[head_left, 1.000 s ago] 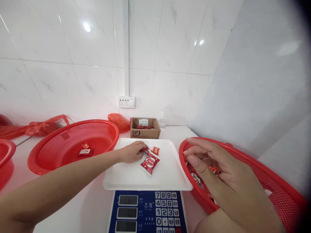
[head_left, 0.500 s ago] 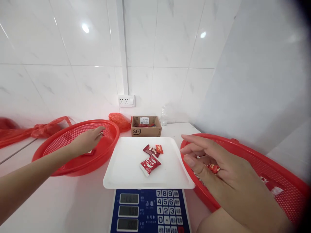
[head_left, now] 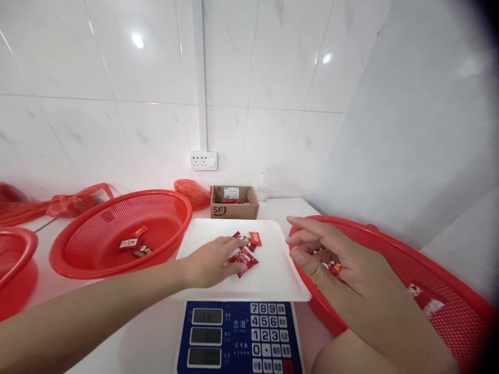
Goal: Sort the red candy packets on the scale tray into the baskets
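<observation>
On the white tray [head_left: 276, 275] of the scale lie a few small red packets [head_left: 249, 258]. My left hand [head_left: 214, 261] rests over their left side, thumb and fingers apart, touching the packets. The blue panel of the scale [head_left: 237, 337] faces me below the tray. At the tray's right edge hovers my right hand [head_left: 343, 270], its fingers spread and curved, over the right red basket [head_left: 460, 306]. Red and white packets [head_left: 427, 300] show inside that basket, some of them partly hidden behind my right hand.
A red basket [head_left: 89, 218] with several packets [head_left: 128, 243] stands left of the tray, and another red basket [head_left: 27, 244] is at the far left edge. Behind the tray are a cardboard box [head_left: 234, 210], a red bag [head_left: 191, 193] and a clear bottle [head_left: 263, 186].
My left hand has moved right, out of the left basket and onto the packets on the tray. Packets in that basket now show. My right hand has barely moved.
</observation>
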`<state>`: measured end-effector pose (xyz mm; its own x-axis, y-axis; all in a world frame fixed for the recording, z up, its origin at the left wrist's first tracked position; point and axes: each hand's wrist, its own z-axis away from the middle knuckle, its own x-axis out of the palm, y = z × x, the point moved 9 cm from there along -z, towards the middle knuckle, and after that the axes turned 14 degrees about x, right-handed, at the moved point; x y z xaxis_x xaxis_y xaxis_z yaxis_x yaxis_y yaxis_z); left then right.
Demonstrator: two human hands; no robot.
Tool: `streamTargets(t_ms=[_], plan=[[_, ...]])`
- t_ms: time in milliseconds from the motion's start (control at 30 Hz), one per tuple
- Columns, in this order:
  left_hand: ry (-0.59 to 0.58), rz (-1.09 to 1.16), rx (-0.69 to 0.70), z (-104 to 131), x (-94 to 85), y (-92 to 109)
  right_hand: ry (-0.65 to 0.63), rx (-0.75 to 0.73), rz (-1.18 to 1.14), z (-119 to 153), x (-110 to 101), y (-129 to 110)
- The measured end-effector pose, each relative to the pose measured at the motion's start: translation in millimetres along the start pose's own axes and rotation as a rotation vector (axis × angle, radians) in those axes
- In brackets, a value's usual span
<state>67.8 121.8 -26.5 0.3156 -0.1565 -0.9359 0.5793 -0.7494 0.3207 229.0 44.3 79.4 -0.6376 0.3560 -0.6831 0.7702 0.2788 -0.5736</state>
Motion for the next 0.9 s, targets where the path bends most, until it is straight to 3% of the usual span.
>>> streamTargets(t_ms=[133, 233, 300, 400, 500, 600, 667, 733, 900], plan=[[-0.045, -0.037, 0.132, -14, 21.2, 18, 0.007, -0.005, -0.006, 1, -2, 1], [-0.049, -0.082, 0.148, -4, 15.0, 15, 0.006, 0.003, -0.019, 1, -4, 2], [-0.022, -0.123, 0.120, 9, -2.4, 7, 0.003, 0.010, -0.029, 1, -5, 4], [0.061, -0.202, 0.029, 37, -42.9, -13, 0.002, 0.007, -0.029, 1, -6, 4], [0.172, -0.311, -0.209, 74, -87.8, -49, 0.009, 0.004, -0.026, 1, -6, 4], [0.128, -0.318, -0.419, 107, -102.3, -87, 0.023, -0.005, -0.023, 1, -6, 4], [0.085, -0.309, -0.450, 115, -97.4, -99, 0.030, -0.016, -0.016, 1, -6, 4], [0.055, -0.295, -0.405, 108, -83.9, -97, 0.032, -0.023, -0.005, 0, -5, 4], [-0.084, -0.191, -0.113, 45, -23.8, -53, 0.029, -0.048, 0.022, -1, -5, 2]])
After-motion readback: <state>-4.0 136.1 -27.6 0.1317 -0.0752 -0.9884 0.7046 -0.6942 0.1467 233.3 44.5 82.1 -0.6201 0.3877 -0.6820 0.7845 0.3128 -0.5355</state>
